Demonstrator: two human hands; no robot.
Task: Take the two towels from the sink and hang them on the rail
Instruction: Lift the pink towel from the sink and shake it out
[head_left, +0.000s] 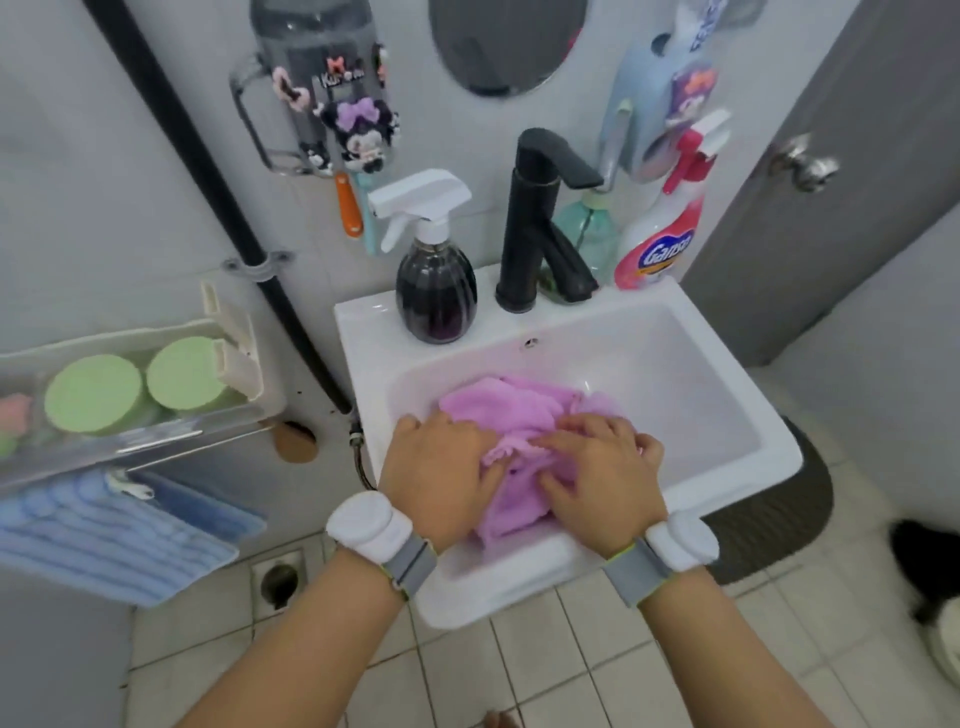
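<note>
A pink towel (519, 410) is contained in the white sink (691, 374), bunched at the near side of the basin. It is pressed by the left hand (441, 478) and right hand (602, 478), each grip closed on its folds. A blue towel (104, 535) is hung below a tray (135, 441) holding two green tubs (93, 395).

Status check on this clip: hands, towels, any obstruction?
Left hand and right hand both gripping pink towel in sink. Nothing hung yet. Second towel not distinguishable. Nothing blocking the lift.
</note>
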